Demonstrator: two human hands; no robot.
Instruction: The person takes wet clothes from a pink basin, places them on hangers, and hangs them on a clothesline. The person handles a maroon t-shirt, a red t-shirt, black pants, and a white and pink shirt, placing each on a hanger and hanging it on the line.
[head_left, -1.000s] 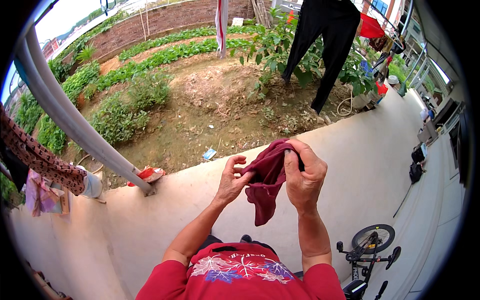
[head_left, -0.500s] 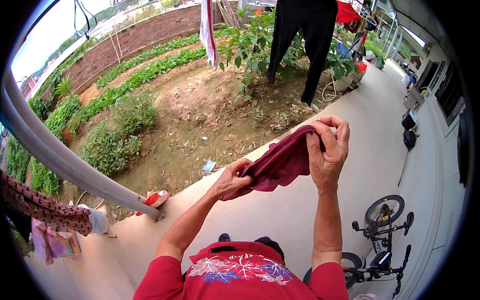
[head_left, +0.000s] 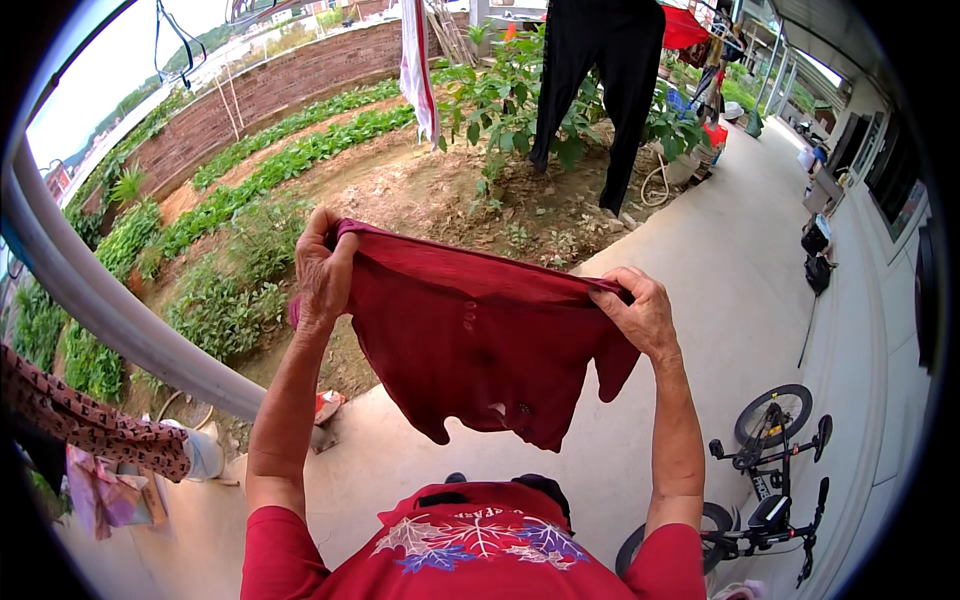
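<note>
A dark red piece of clothing [head_left: 475, 335] hangs spread out in front of me, its upper edge stretched between both hands. Its lower edge is uneven and notched, and small marks show on the cloth; I cannot tell its exact kind. My left hand [head_left: 325, 270] is closed on the upper left corner, thumb against the cloth. At the upper right corner, my right hand [head_left: 643, 312] pinches the edge between thumb and fingers, a little lower than the left. Below the cloth, my red shirt with a leaf print [head_left: 480, 535] shows.
Black trousers [head_left: 600, 90] and a white cloth with a red edge [head_left: 418, 75] hang ahead. A thick grey pole [head_left: 130, 300] slants at the left, near a patterned hanging cloth [head_left: 90, 415]. A bicycle [head_left: 770, 490] stands at the right. Garden beds [head_left: 300, 150] border the concrete path [head_left: 740, 250].
My left hand has risen and moved left; my right hand has dropped slightly. The dark red garment, bunched before, is now opened wide between them.
</note>
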